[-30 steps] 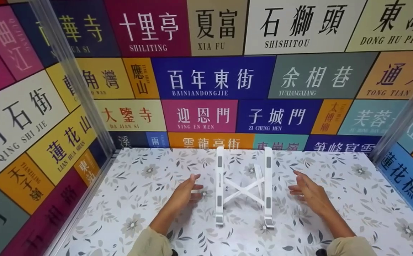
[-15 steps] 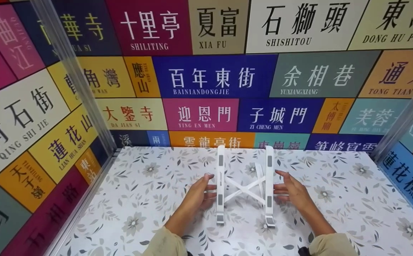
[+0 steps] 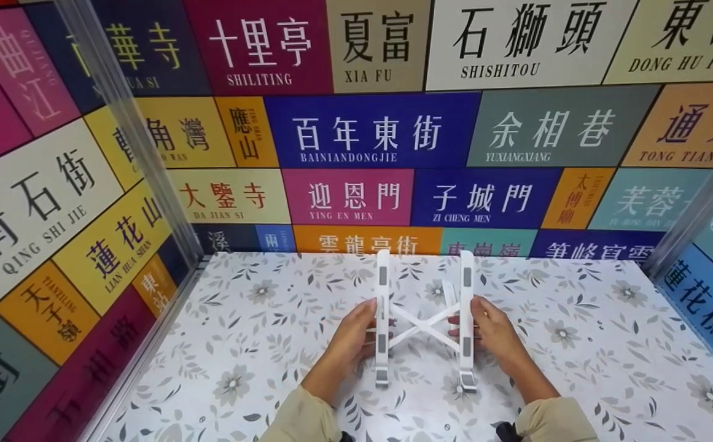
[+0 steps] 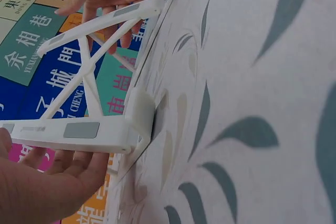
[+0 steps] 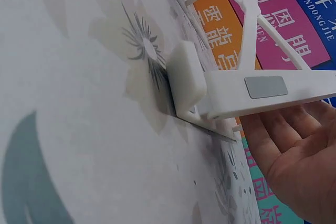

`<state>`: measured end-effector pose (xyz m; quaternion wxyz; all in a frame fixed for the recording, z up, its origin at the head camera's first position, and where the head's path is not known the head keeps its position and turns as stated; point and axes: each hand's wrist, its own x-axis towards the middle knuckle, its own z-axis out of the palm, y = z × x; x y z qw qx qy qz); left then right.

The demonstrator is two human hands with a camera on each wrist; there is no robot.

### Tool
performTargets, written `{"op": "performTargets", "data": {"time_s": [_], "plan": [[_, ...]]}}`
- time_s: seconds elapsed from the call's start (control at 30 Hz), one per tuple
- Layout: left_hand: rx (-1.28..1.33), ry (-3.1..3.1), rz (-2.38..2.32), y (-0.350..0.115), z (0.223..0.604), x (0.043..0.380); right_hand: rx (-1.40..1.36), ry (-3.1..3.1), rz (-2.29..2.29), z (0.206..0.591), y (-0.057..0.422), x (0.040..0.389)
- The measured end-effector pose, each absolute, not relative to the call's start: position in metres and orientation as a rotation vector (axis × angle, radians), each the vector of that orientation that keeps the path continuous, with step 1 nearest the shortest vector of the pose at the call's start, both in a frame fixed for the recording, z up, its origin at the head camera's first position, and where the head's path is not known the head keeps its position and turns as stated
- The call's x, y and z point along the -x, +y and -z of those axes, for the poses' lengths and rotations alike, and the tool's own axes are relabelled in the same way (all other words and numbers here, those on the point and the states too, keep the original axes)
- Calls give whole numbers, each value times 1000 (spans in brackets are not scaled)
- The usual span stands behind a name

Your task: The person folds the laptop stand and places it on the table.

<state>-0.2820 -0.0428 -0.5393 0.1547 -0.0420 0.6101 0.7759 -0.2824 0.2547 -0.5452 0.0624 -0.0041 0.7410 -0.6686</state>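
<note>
The left hand (image 3: 356, 328) has closed its fingers round the outer side of the stand's left rail (image 3: 382, 307), the thumb along the outer edge and the fingertips showing on the inner side; the right hand (image 3: 498, 331) takes the right rail (image 3: 467, 307) in much the same way, fingers passing beneath it and tips peeping out inside. Neither hand is spread wide, and each has hold of its own rail. The stand itself, white and opened out, is in the middle of the table (image 3: 258, 368), between the hands, its rails roughly parallel. Thin bars (image 3: 420, 327) cross in an X between them, and a slim strut (image 3: 449, 293) shows behind, next to the right rail. Each rail carries gray patches (image 3: 467, 347) and ends on the near side in an upturned lip (image 3: 468, 382) (the right wrist view shows one of these close up, at the table's surface). Beyond the hands come two pale sleeves (image 3: 556, 420), with something dark at each cuff. The table has a leaf and flower print, and behind it rises a wall (image 3: 368, 153) of colored name panels, with a clear post (image 3: 141, 123) at the left corner.
</note>
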Motion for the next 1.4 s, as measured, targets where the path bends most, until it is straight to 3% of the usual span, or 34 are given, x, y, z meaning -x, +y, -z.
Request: {"op": "performTargets", "data": {"time_s": [0.7, 1.4], "plan": [[-198, 2097, -2190, -45, 548, 287, 121, 2356, 1928, 553, 257, 284], [-220, 2190, -2107, -43, 547, 287, 177, 2286, 1900, 547, 264, 280]]}}
